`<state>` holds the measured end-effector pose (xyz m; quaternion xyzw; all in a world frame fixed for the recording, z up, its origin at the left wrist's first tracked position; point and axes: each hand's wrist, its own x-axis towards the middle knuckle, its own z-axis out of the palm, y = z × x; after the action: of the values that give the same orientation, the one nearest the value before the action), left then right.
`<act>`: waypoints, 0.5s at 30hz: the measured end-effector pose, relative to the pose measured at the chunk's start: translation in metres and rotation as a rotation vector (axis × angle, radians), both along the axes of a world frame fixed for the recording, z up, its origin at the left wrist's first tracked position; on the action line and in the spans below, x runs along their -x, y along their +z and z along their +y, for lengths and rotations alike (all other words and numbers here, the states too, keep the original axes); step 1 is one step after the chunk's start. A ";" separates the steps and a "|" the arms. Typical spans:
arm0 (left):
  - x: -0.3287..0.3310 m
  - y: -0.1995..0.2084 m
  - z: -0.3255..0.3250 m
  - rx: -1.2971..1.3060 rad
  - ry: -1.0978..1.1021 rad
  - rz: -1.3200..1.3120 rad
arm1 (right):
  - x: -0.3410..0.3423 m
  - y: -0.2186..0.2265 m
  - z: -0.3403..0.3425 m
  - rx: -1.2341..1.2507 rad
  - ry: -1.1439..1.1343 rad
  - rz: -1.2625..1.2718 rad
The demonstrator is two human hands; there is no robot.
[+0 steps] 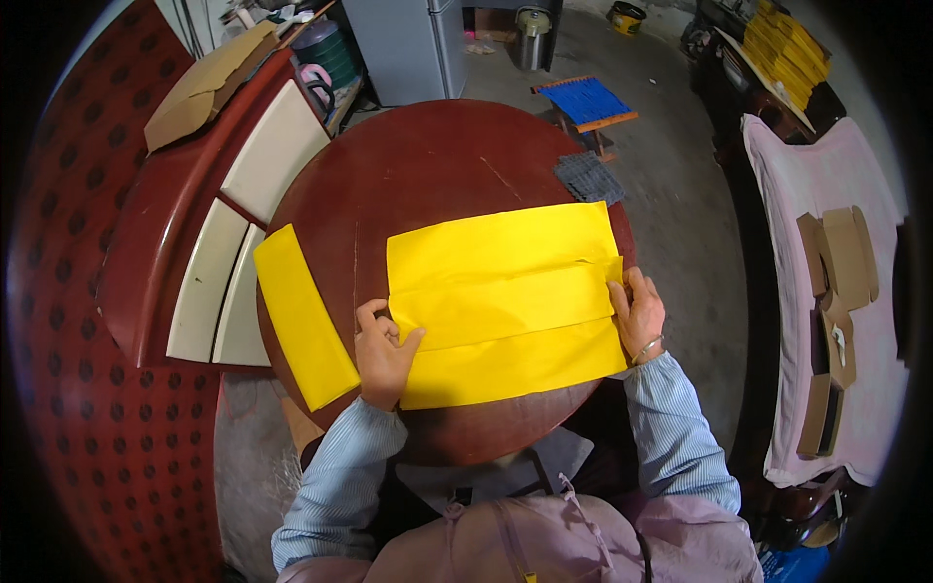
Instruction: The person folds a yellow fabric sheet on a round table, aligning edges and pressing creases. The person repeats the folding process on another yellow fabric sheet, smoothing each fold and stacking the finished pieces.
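A large yellow sheet (505, 282), cloth-like and with creases running across it, lies spread on the round dark-red table (428, 155). My left hand (382, 360) is at its left edge, thumb resting on top and the other fingers curled at the border. At the right edge my right hand (639, 313) pinches the sheet between thumb and fingers, where a fold stands slightly raised. Left of my left hand lies a narrow folded yellow piece (306, 316), slanting along the table's rim.
A grey mesh-like cloth (588, 178) sits at the table's far right edge. Beyond it stands a blue-topped folding stool (588, 102). A red cabinet with cream panels (277, 151) borders the left. Opened cardboard boxes (836, 321) lie on a pink-covered surface at right.
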<state>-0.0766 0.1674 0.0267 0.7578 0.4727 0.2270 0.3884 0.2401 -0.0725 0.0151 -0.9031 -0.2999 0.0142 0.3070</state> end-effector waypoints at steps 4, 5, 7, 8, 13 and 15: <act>-0.005 0.017 -0.004 -0.654 -0.202 0.217 | 0.000 0.005 0.000 0.038 0.005 0.014; -0.008 0.021 -0.002 -0.847 -0.326 0.230 | 0.001 0.005 0.001 0.032 -0.003 0.030; -0.013 0.029 0.006 -1.049 -0.655 0.310 | 0.002 0.007 0.002 0.030 0.000 0.039; -0.015 0.032 0.010 -0.892 -0.815 0.308 | 0.002 0.006 0.002 0.030 0.005 0.031; -0.033 0.042 0.010 -0.466 -0.889 0.376 | -0.009 -0.015 0.002 -0.006 0.059 -0.048; -0.048 0.036 -0.001 -0.430 -0.724 0.393 | -0.012 -0.027 0.005 -0.076 0.048 -0.061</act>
<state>-0.0286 0.1662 0.0626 0.9660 0.1844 0.0219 0.1798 0.2524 -0.0672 -0.0116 -0.8834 -0.3310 -0.0174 0.3313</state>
